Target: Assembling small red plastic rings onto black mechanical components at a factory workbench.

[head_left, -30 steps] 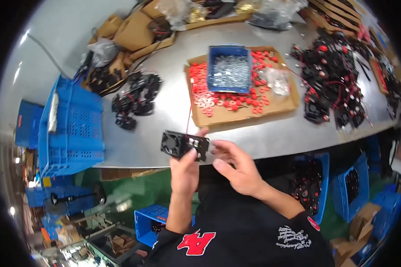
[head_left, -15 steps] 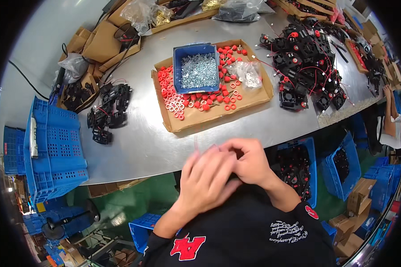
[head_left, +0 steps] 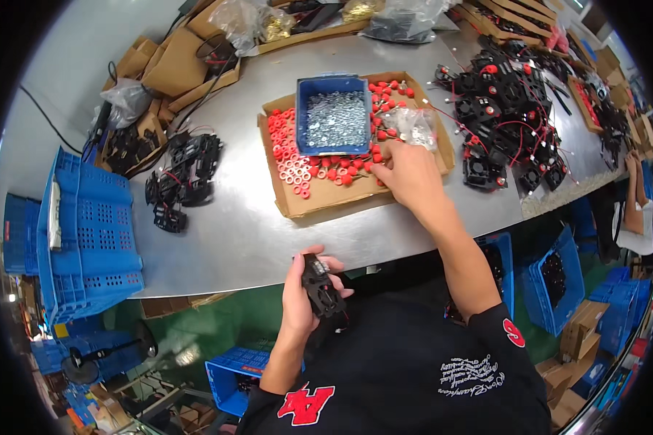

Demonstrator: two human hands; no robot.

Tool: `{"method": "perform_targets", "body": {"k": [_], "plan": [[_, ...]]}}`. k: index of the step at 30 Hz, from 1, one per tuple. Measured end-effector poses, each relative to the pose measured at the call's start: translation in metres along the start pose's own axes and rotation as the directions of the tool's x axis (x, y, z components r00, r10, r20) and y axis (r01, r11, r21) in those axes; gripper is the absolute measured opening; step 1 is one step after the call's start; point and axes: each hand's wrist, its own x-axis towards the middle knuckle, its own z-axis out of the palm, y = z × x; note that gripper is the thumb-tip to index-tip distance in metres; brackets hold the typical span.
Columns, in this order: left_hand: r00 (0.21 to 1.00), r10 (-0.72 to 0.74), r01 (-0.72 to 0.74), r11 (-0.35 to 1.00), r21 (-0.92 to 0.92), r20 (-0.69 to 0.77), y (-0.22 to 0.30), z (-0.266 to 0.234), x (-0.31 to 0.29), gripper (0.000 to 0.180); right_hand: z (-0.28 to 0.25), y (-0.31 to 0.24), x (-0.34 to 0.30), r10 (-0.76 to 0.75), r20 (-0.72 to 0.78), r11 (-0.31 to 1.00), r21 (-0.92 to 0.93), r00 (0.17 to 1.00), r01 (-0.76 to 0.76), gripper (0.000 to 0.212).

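My left hand (head_left: pixel 297 293), in front of the metal table's near edge, has its fingers wrapped round a black plastic housing (head_left: pixel 322 286) with a short wire at its lower end. My right hand (head_left: pixel 412 172) reaches into the shallow cardboard tray (head_left: pixel 319 205), its fingertips drawn together among the red-headed pieces (head_left: pixel 348 174); what they pinch, if anything, is hidden. A blue bin (head_left: pixel 334 151) of small metal nuts (head_left: pixel 336 119) stands in that tray. Red rings (head_left: pixel 283 148) lie left of the bin, and a clear bag of pale rings (head_left: pixel 416 125) lies beyond my right hand.
Black housings (head_left: pixel 185 170) lie at the table's left. A large heap of black fan units (head_left: pixel 497 116) with red wires covers the right. Blue crates (head_left: pixel 91 232) flank the table. Another person's arm (head_left: pixel 635 188) shows at the far right.
My hands were together and blurred before my chest. My right hand has moved forward into the tray, while the left has turned, showing the black housing. The view has shifted slightly.
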Motion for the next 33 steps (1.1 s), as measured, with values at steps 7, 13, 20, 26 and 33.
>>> {"method": "perform_targets", "body": {"k": [7, 13, 20, 26, 33], "plan": [[0.983, -0.11, 0.069, 0.963, 0.26, 0.147, -0.002, -0.005, 0.002, 0.069, 0.003, -0.005, 0.0, 0.124, -0.075, 0.988, -0.082, 0.989, -0.13, 0.027], [0.985, -0.12, 0.12, 0.993, 0.009, 0.121, 0.003, 0.008, 0.004, 0.058, 0.008, 0.001, -0.003, 0.055, -0.174, 0.981, -0.172, 0.983, -0.085, 0.026], [0.991, -0.088, 0.075, 0.989, 0.127, 0.099, -0.01, 0.003, 0.008, 0.056, -0.001, -0.015, -0.033, 0.013, -0.254, 0.99, 0.139, 0.967, 0.024, 0.023], [0.994, -0.027, 0.007, 0.981, 0.194, 0.105, -0.011, 0.001, 0.015, 0.059, 0.0, -0.008, -0.011, 0.111, -0.043, 0.97, -0.215, 0.993, -0.117, 0.02], [0.979, -0.133, 0.125, 0.99, 0.065, 0.152, -0.014, -0.013, 0.011, 0.061, -0.011, 0.006, -0.006, 0.108, 0.02, 0.982, -0.155, 0.994, -0.104, 0.021]]}}
